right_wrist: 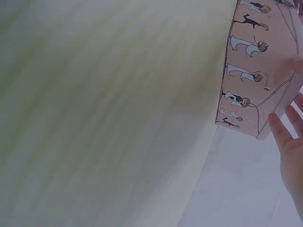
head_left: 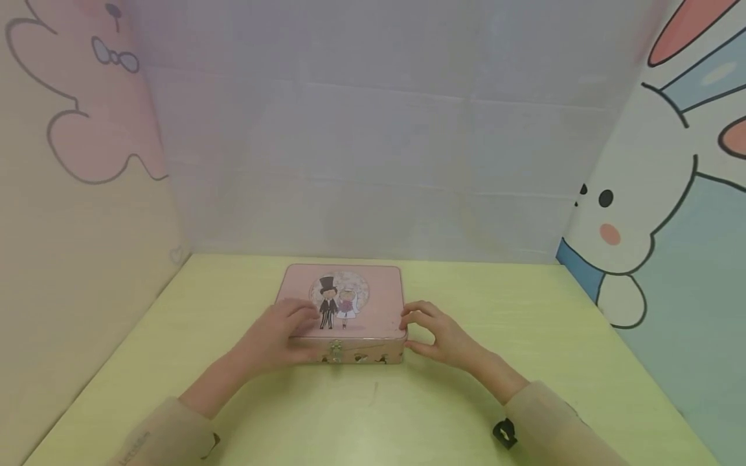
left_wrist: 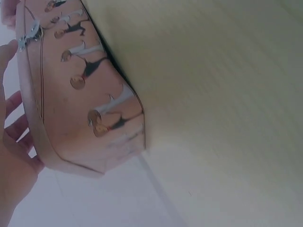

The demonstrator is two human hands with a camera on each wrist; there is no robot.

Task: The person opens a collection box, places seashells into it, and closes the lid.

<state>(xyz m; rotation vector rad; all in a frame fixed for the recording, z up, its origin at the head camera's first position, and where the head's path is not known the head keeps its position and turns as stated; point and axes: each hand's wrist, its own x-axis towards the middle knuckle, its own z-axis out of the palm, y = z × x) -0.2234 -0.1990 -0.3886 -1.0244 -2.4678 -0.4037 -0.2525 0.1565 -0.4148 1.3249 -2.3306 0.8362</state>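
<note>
A pink tin box [head_left: 381, 304] with a rounded lid lies flat on the table, its lid down. A cartoon couple in a top hat and a veil decorates the top. On its front side is a small metal clasp [left_wrist: 32, 35]; whether it is fastened I cannot tell. My left hand [head_left: 280, 333] holds the left front part, fingers over the lid and thumb along the front. At the right edge my right hand [head_left: 440, 333] grips the corner, fingers bent on the lid's rim and thumb low by the front. Small figures run along the box's side [right_wrist: 258, 71].
The pale yellow table [head_left: 350, 421] reaches back to a whitish sheet [head_left: 373, 129]. Side walls carry a pink cartoon figure [head_left: 111, 129] at left and a white rabbit [head_left: 635, 220] at right. A small black item [head_left: 504, 433] shows beside the right sleeve.
</note>
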